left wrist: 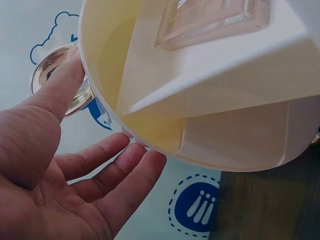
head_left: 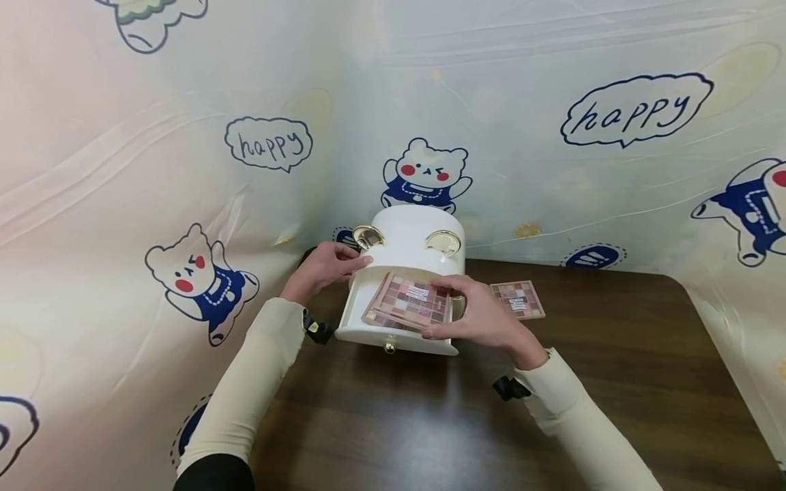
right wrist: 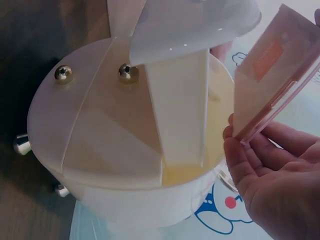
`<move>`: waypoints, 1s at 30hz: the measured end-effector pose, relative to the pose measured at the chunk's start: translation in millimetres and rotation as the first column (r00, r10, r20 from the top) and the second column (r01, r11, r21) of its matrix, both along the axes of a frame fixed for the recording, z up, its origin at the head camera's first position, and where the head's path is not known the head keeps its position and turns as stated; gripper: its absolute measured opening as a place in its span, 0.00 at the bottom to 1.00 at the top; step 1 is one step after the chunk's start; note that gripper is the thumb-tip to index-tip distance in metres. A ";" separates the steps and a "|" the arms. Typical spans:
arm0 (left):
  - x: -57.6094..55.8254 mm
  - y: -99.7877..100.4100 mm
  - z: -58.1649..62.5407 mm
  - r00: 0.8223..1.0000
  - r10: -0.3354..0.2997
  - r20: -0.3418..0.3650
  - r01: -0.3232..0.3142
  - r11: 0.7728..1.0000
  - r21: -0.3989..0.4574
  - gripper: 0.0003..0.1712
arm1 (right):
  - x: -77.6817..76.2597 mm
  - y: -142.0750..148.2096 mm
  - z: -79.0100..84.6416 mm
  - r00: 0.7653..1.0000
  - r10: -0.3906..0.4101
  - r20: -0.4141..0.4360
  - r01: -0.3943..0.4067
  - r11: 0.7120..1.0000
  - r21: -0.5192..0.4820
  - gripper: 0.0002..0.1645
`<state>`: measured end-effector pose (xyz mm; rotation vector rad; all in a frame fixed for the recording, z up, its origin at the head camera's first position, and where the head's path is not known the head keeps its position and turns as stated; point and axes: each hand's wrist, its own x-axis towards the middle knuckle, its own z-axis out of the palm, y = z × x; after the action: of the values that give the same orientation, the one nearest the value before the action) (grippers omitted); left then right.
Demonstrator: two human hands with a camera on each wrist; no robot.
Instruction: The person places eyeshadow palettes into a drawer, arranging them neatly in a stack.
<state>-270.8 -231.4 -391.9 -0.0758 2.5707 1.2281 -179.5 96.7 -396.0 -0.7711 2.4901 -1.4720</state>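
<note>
A white rounded storage box (head_left: 414, 235) stands on the table with its drawer (head_left: 362, 335) pulled out; the drawer front bears a small gold knob (head_left: 389, 345). My right hand (head_left: 485, 317) pinches a pink checkered makeup palette (head_left: 420, 300) by its edge, tilted above the drawer. Beneath it another palette (left wrist: 215, 22) lies in the drawer, mostly covered in the head view. My left hand (head_left: 322, 269) rests on the left side of the box, thumb and fingertips touching its outer rim, as the left wrist view shows.
A further checkered palette (head_left: 518, 300) lies on the brown table (head_left: 614, 354), right of the box. Two round gold pieces (head_left: 443, 243) stick up from the box top. A printed cloth (head_left: 522, 177) hangs close behind and at the left.
</note>
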 end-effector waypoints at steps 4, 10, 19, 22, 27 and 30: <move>-0.7 -0.7 -0.8 1.000 0.006 0.001 -0.006 1.000 0.001 0.34 | -4.6 -9.7 -1.2 1.000 0.002 0.025 -0.002 1.000 0.023 0.52; 0.2 0.1 1.0 1.000 -0.001 -0.002 0.001 1.000 -0.009 0.34 | -12.1 -24.0 -5.6 1.000 0.016 0.006 -0.017 0.999 0.036 0.49; 0.9 0.5 2.1 1.000 0.010 0.005 -0.010 1.000 -0.009 0.34 | -12.8 -42.0 -7.2 0.996 0.043 -0.076 -0.037 0.997 0.074 0.40; 0.6 0.7 2.3 1.000 0.016 0.012 -0.016 1.000 -0.008 0.34 | -11.5 -46.5 -8.1 0.995 0.030 -0.095 -0.022 0.996 0.088 0.38; 0.9 1.0 1.8 1.000 0.001 0.005 -0.001 1.000 -0.002 0.33 | -9.9 -49.4 -12.5 0.992 -0.012 -0.127 0.029 0.991 0.131 0.39; 0.8 0.1 0.8 1.000 0.004 0.002 -0.004 1.000 -0.003 0.33 | -8.4 -50.9 -14.3 0.990 -0.040 -0.139 0.060 0.988 0.145 0.41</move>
<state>-269.9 -231.2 -391.2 -0.0829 2.5717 1.2254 -187.9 45.9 -410.3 -0.8114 2.7020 -1.2691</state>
